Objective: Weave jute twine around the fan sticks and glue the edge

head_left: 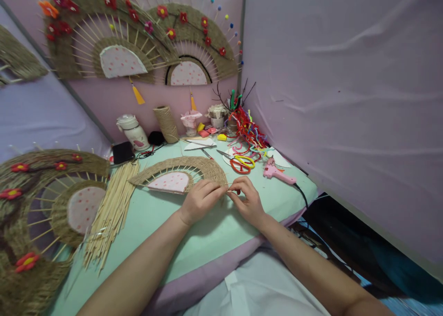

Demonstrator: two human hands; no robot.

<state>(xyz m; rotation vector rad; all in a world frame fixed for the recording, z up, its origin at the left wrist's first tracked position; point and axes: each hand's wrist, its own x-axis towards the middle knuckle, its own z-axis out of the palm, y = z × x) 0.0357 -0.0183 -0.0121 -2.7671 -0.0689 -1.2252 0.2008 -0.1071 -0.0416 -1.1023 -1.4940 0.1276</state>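
A semicircular, brown twine-wrapped fan with a pink-dotted white panel (171, 182) lies on the mint-green bench (284, 201), long axis left-to-right, pointed tip leftward. The left hand (203, 199) covers its right end, grip unclear; the right hand (249, 201) pinches a thin tan strand (231, 192).

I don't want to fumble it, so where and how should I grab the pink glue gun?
Best by its handle, probably from the near right side with the right hand. The pink glue gun lies on the table with its slim handle slanting rightward, toward you; grip ahead of the black cord leaving its end.
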